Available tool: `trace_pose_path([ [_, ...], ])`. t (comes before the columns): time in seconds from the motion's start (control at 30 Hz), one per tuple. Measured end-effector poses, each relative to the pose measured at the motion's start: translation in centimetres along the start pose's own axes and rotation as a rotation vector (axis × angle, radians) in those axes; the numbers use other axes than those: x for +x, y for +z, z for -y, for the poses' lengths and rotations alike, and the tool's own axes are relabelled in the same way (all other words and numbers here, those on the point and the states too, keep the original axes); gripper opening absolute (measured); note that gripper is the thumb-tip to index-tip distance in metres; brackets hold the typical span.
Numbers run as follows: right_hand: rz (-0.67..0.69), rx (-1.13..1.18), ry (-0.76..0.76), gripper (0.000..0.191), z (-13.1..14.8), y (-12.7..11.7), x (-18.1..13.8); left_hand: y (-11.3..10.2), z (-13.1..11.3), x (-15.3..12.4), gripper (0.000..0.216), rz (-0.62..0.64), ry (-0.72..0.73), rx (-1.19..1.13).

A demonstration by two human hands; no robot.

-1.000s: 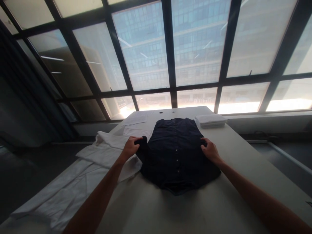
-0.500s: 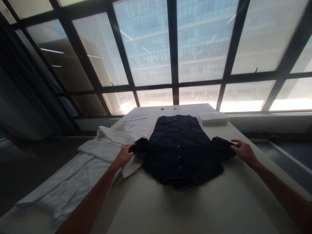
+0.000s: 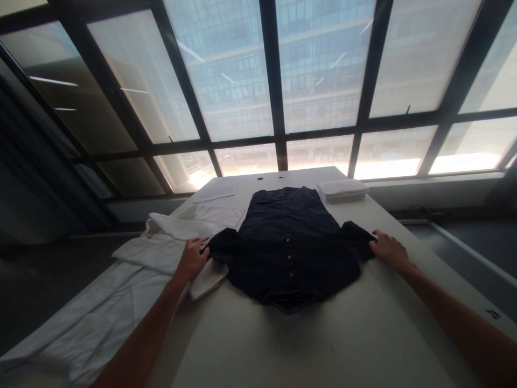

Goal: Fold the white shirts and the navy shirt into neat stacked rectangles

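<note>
A dark navy button-up shirt (image 3: 288, 242) lies spread on the white table (image 3: 307, 345), its collar toward me and its hem toward the window. Small pale buttons run down its middle. At the end of the sleeve on the left, my left hand (image 3: 194, 256) grips the dark cloth between thumb and fingers. My right hand (image 3: 388, 248) pinches the other sleeve's end on the right. Both sleeves are stretched out sideways. White garments (image 3: 161, 248) lie rumpled beside and partly under my left forearm.
A folded white stack (image 3: 342, 191) sits at the table's far right. White sheets (image 3: 216, 191) lie at the far left. Behind the table stand large framed windows (image 3: 319, 70), with a dark curtain (image 3: 36, 161) at the left.
The whole view has shifted a little, so everything sits further left. Both hands still hold the sleeve ends, and the shirt stays nearly as it was.
</note>
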State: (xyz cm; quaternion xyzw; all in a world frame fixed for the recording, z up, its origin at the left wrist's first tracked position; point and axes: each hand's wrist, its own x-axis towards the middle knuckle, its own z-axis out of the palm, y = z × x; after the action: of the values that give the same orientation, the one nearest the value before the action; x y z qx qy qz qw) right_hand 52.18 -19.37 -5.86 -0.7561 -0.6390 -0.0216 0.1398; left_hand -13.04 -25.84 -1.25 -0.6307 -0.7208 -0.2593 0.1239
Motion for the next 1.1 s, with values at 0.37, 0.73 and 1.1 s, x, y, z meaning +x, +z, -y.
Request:
trace_pose_path([
  [0.37,-0.113,0.243,-0.513,0.050,17.8,-0.7,-3.4,3.9,-20.1,-0.4,0.048,0.319,0.509,-0.084],
  [0.73,0.187,0.216,-0.454,0.063,24.5,4.0,-0.7,12.4,-24.4,2.4,0.054,0.506,0.459,-0.078],
  [1.1,0.194,0.039,-0.187,0.070,15.3,3.9,4.3,12.7,-23.9,2.2,0.059,0.510,0.419,-0.062],
])
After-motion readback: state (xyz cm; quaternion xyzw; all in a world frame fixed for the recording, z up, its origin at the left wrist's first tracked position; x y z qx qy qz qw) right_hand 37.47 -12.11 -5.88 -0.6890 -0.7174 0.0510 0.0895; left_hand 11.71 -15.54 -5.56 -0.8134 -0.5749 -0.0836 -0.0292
